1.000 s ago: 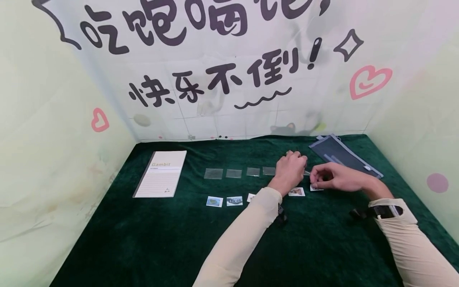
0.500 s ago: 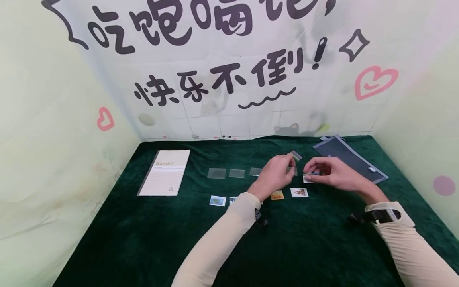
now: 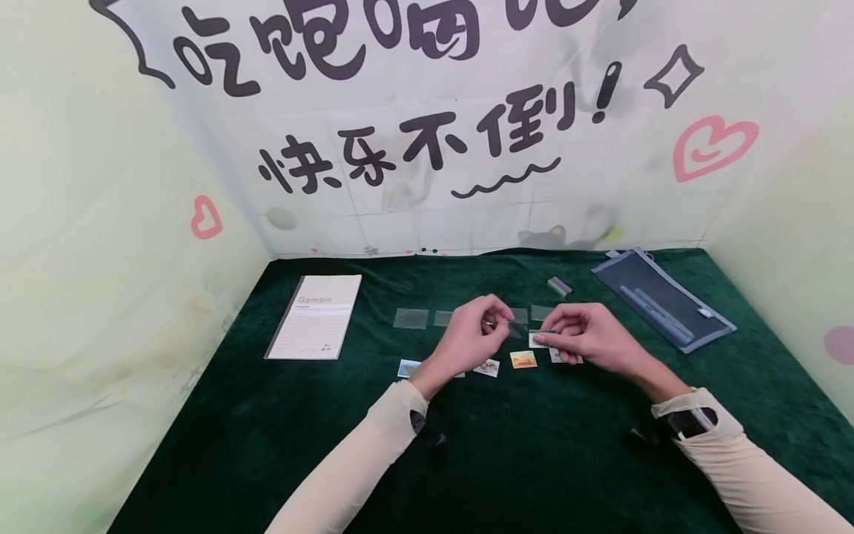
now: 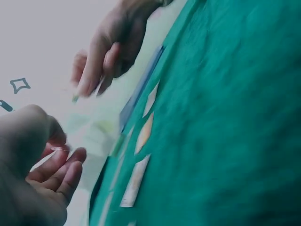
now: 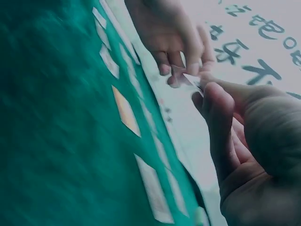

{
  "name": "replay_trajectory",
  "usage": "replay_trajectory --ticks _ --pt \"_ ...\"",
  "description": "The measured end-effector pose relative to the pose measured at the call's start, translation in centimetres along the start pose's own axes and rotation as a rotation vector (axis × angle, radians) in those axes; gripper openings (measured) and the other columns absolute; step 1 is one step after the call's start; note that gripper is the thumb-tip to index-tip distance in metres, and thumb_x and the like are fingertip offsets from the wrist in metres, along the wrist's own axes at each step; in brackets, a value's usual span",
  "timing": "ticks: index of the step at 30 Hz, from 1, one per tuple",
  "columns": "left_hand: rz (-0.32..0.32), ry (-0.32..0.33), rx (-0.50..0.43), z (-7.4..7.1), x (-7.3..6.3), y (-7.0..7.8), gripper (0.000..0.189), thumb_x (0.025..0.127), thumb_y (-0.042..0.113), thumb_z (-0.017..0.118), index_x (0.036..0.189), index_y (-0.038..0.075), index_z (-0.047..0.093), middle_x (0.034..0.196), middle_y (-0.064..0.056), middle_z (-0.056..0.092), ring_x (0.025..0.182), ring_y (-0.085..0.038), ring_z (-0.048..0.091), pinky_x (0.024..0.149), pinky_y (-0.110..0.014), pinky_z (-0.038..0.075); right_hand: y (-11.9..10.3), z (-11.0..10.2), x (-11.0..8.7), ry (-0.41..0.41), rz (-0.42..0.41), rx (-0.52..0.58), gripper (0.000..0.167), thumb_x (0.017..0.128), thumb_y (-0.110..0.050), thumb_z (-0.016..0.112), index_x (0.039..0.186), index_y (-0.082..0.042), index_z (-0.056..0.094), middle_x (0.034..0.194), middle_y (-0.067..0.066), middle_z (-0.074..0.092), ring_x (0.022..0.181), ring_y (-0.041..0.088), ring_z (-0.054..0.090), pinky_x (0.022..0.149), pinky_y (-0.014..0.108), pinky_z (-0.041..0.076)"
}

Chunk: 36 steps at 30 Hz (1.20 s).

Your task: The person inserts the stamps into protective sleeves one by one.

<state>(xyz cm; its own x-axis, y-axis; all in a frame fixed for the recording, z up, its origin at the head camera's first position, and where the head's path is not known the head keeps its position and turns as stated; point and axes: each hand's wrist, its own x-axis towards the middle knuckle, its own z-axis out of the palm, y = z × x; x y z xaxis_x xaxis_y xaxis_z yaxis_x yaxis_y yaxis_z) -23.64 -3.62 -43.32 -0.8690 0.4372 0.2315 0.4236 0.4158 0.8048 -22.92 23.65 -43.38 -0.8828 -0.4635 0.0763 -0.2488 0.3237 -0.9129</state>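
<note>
In the head view, my left hand [image 3: 467, 337] pinches a small clear plastic sleeve [image 3: 517, 328] between thumb and fingers. Facing it, my right hand [image 3: 590, 337] pinches a small white-edged picture card [image 3: 536, 340], held above the cloth. The sleeve and card are close together, and in the right wrist view the card's pale corner [image 5: 192, 80] points toward the left hand's fingers. Below the hands lies a row of similar cards, among them an orange one [image 3: 523, 360] and a pale one [image 3: 487, 368]. Behind them runs a row of flat clear sleeves [image 3: 411, 319], partly covered by my hands.
A notebook [image 3: 313, 319] lies at the left on the dark green cloth [image 3: 494, 452]. Toward the back right are a small striped block [image 3: 559, 286] and a blue mesh zip pouch [image 3: 634, 278] with long thin items inside. A printed wall sheet [image 3: 427, 215] stands behind.
My left hand has moved left, off the row of sleeves, with a sleeve in its fingers. My right hand has lifted a card from the row's right end and carried it left.
</note>
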Motion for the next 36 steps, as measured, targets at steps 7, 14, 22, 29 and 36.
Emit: replay_trajectory --ticks 7,14,22,29,36 --pt "-0.072 0.082 -0.260 0.5 -3.3 -0.7 0.013 0.108 0.018 0.066 0.120 0.019 0.070 0.123 -0.002 0.068 0.108 -0.010 0.074 0.097 -0.024 0.063 0.3 2.5 0.0 -0.035 0.022 0.114 0.024 0.106 -0.019 0.073 0.124 -0.004 0.069 0.099 0.020 0.078 0.082 0.025 0.079 0.076 0.041 0.069" --pt "-0.081 0.106 -0.485 0.8 -4.9 -2.0 0.024 0.108 0.025 0.070 0.126 0.010 0.065 0.123 -0.008 0.077 0.111 -0.018 0.078 0.101 -0.030 0.064 0.7 3.9 -0.1 -0.015 -0.030 0.099 0.020 0.107 -0.021 0.071 0.123 -0.009 0.071 0.093 0.017 0.077 0.073 0.031 0.075 0.064 0.040 0.067" --pt "-0.102 0.175 -0.444 1.1 -5.3 -2.8 0.023 0.107 0.033 0.071 0.123 0.017 0.073 0.116 -0.008 0.076 0.098 -0.015 0.076 0.091 -0.026 0.064 1.6 4.7 0.0 0.068 -0.055 0.089 0.015 0.108 -0.021 0.069 0.117 -0.009 0.071 0.084 0.017 0.071 0.062 0.029 0.063 0.051 0.033 0.057" --pt "-0.054 0.152 -0.524 1.3 -5.4 -3.2 0.024 0.110 0.030 0.067 0.122 0.010 0.070 0.110 -0.014 0.082 0.093 -0.020 0.082 0.089 -0.035 0.068 1.7 5.2 -0.1 0.104 -0.094 0.087 0.009 0.109 -0.020 0.068 0.111 -0.012 0.072 0.075 0.012 0.067 0.056 0.025 0.060 0.047 0.033 0.054" --pt "-0.039 0.105 -0.503 1.4 -5.4 -3.1 0.026 0.109 0.031 0.069 0.120 0.009 0.072 0.101 -0.013 0.083 0.083 -0.023 0.081 0.081 -0.037 0.069 1.8 5.0 -0.2 0.155 -0.084 0.103 0.014 0.109 -0.019 0.068 0.117 -0.008 0.071 0.080 0.019 0.070 0.056 0.023 0.061 0.047 0.033 0.055"
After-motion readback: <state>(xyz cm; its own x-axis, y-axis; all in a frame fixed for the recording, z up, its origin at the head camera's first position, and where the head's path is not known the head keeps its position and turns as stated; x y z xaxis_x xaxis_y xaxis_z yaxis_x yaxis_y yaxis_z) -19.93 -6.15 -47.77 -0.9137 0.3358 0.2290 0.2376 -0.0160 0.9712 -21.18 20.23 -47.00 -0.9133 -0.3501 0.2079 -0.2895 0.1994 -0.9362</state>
